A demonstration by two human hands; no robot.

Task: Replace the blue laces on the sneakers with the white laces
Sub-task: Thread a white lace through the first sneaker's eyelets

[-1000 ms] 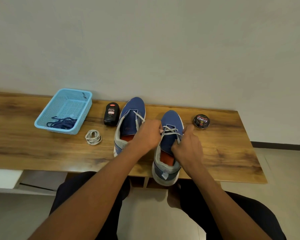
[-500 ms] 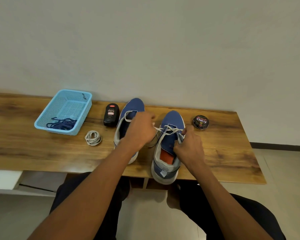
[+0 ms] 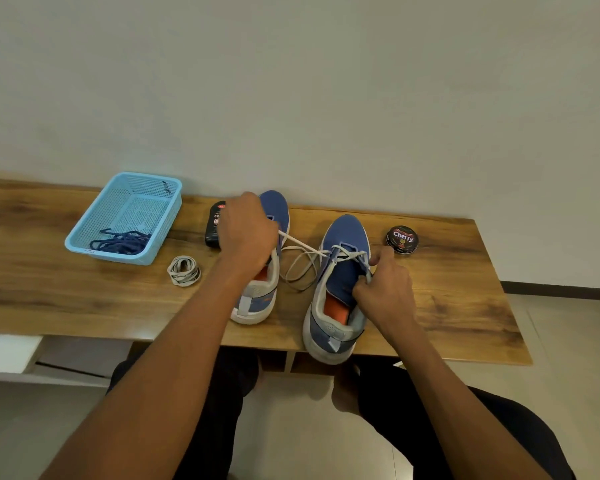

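White lace (image 3: 300, 243) being threaded through the right sneaker (image 3: 338, 289), at table centre.
My left hand (image 3: 246, 233) is pulling one end toward ten o'clock; my right hand (image 3: 385, 289) is pinching the eyelet edge. Overpulling risks uneven ends.

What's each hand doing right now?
Left hand: gripping the white lace, pulling it taut.
Right hand: pinching the right sneaker at its eyelets.

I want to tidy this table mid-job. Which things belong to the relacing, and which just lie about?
In the job: right sneaker, white lace pulled by left hand, right hand, left sneaker, coiled white lace, blue laces in basket.

Lying about: polish bottle, polish tin.
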